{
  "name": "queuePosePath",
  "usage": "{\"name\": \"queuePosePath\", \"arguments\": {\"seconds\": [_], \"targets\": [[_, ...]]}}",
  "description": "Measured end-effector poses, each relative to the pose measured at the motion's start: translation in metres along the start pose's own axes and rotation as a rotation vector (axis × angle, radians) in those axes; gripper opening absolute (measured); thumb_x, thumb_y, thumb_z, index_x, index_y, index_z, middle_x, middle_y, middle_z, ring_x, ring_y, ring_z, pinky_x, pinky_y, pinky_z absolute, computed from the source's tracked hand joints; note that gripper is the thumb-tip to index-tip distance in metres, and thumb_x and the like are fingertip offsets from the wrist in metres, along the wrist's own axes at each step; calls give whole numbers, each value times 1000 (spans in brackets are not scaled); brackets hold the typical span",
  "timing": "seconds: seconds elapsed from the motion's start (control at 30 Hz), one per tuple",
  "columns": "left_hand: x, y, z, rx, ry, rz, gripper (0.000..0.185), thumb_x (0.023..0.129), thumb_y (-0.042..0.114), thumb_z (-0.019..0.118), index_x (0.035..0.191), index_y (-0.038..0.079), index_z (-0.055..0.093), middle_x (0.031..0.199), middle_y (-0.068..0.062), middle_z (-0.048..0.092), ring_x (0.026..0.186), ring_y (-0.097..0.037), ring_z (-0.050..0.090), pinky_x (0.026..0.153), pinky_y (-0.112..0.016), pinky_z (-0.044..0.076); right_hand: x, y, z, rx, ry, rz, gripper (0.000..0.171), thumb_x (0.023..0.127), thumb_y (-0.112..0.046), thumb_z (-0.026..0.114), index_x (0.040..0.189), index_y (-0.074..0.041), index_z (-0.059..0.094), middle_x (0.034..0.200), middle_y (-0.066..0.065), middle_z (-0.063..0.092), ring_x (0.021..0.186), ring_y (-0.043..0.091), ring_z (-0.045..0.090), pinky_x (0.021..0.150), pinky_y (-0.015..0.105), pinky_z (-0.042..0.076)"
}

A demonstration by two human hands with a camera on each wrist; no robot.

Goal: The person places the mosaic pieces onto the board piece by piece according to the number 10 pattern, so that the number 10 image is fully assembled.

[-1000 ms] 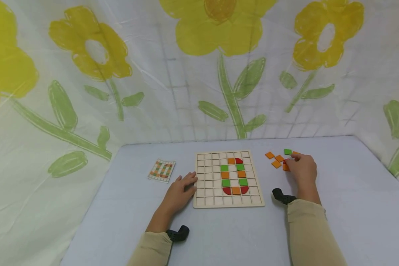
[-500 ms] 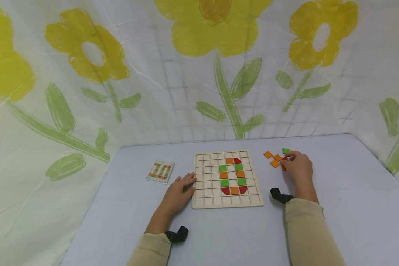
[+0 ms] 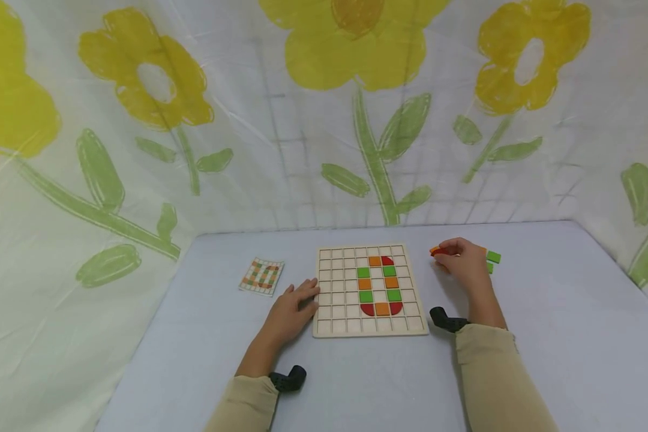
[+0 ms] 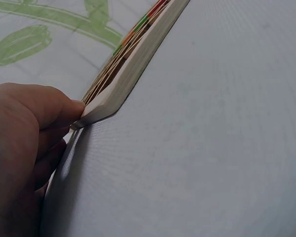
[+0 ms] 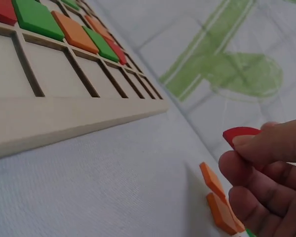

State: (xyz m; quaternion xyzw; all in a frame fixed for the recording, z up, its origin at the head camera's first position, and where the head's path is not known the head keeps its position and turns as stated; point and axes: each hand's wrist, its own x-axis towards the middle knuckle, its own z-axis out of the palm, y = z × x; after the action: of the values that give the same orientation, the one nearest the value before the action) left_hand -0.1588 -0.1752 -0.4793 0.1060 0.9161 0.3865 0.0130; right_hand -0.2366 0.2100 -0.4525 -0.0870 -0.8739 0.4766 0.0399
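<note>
A square wooden grid board (image 3: 332, 312) lies on the table with orange and green square tiles and red rounded-corner tiles set in a ring right of its middle. My left hand (image 3: 291, 311) rests against the board's left edge, its fingertips touching the rim. In the left wrist view the left hand's thumb (image 4: 54, 106) lies at the board's corner. Right of the board, my right hand (image 3: 467, 264) pinches a red quarter-round tile (image 5: 239, 133) between thumb and finger, raised above the table. Orange tiles (image 5: 221, 212) lie below that hand, partly hidden by it.
Two green tiles (image 3: 494, 257) show beyond the right hand. A small pattern card (image 3: 261, 277) lies left of the board. Behind the table (image 3: 356, 384) hangs a white curtain (image 3: 248, 180) with printed yellow flowers. Black wrist devices (image 3: 288, 379) sit on both wrists.
My right hand has moved left from the far side of the loose tiles, carrying the red tile up off the table. Green tiles beyond it are now uncovered. The left hand stays put.
</note>
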Motion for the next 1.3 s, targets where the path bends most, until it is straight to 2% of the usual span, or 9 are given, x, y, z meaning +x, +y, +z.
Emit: {"name": "queuePosePath", "arguments": {"seconds": [0.13, 0.4, 0.57, 0.63, 0.73, 0.93, 1.13, 1.3], "targets": [[0, -1, -2, 1, 3, -2, 38, 97, 23, 62, 133, 11, 63, 149, 5, 48, 142, -14, 40, 126, -39, 15, 3, -6, 9, 14, -61, -24, 30, 90, -13, 69, 117, -4, 64, 111, 16, 70, 76, 9, 63, 63, 19, 54], [2, -6, -4, -3, 9, 25, 38, 97, 21, 62, 133, 10, 62, 149, 3, 48, 142, -16, 40, 126, -42, 16, 2, -19, 25, 33, -155, -45, 30, 95, -17, 65, 123, -6, 65, 110, 16, 71, 88, 20, 69, 71, 19, 57], [4, -6, -2, -6, -7, 62, 38, 97, 19, 62, 133, 7, 62, 149, 1, 49, 142, -19, 42, 125, -44, 18, -4, -28, 40, -62, -212, -77, 33, 97, -25, 62, 127, -11, 65, 114, 13, 69, 99, 25, 65, 79, 32, 55], [4, -6, -1, -4, -14, 68, 38, 97, 19, 62, 133, 7, 62, 149, 0, 49, 141, -19, 42, 125, -44, 18, -5, -35, 49, -93, -233, -95, 31, 97, -28, 62, 124, -13, 67, 116, 11, 69, 104, 28, 62, 85, 38, 54], [4, -5, 0, -4, -22, 67, 38, 96, 19, 62, 132, 6, 62, 149, 0, 49, 142, -19, 42, 126, -44, 17, -4, -47, 63, -133, -269, -143, 27, 96, -28, 63, 119, -14, 70, 113, 10, 70, 103, 29, 60, 87, 42, 54], [2, -6, 2, 12, -16, 49, 37, 96, 19, 62, 132, 8, 63, 149, 2, 50, 141, -18, 42, 125, -43, 18, 5, -64, 89, -218, -366, -297, 23, 95, -22, 63, 114, -11, 72, 105, 9, 70, 90, 24, 62, 77, 38, 55], [-1, -5, 2, 15, -10, 52, 37, 96, 20, 62, 132, 9, 63, 149, 2, 50, 141, -18, 43, 125, -43, 19, 9, -75, 103, -267, -438, -326, 18, 95, -20, 65, 108, -11, 73, 103, 6, 71, 93, 24, 63, 83, 42, 56], [-2, -4, -1, 18, -8, 38, 38, 96, 21, 61, 132, 9, 62, 149, 4, 49, 141, -16, 42, 126, -42, 18, 10, -80, 111, -351, -435, -339, 13, 94, -19, 65, 102, -14, 74, 106, 6, 70, 95, 24, 62, 85, 44, 54]]}}
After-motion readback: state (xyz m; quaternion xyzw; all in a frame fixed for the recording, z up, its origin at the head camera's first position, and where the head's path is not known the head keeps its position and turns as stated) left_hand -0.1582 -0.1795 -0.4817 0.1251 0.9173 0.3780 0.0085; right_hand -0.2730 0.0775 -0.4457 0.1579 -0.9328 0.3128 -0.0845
